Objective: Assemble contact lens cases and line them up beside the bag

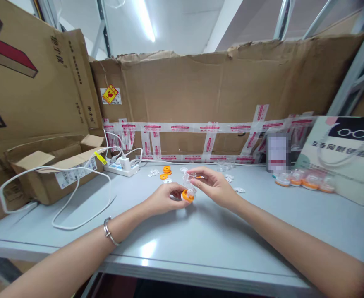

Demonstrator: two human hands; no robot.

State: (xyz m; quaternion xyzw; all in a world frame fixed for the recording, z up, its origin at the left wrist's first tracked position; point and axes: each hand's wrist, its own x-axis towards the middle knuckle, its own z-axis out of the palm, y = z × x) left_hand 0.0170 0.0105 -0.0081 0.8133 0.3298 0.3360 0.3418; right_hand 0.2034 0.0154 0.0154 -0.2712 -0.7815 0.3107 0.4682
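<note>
My left hand [168, 197] is closed round an orange-and-white round plastic part [187, 195], tilted a little above the table, with a small clear piece at its middle. Between the thumb and fingertips of my right hand [215, 186] is a clear plastic cup-shaped cover [186, 178]. The cover is close above the orange part; whether they touch I cannot tell. Just beyond my left hand lie several orange rings [167, 170], a white ring [167, 181] and small white pieces [153, 172]. Past my right hand are clear cups [224, 165] and flat white pieces [239, 190].
Orange-and-white pieces with clear covers [310, 182] stand at the right, before a paper bag [340, 157] and a phone-like upright object [276, 149], partly blurred. A power strip [121, 169], a looping white cable [76, 225] and an open carton [42, 186] are left. Tall cardboard [182, 91] backs the table.
</note>
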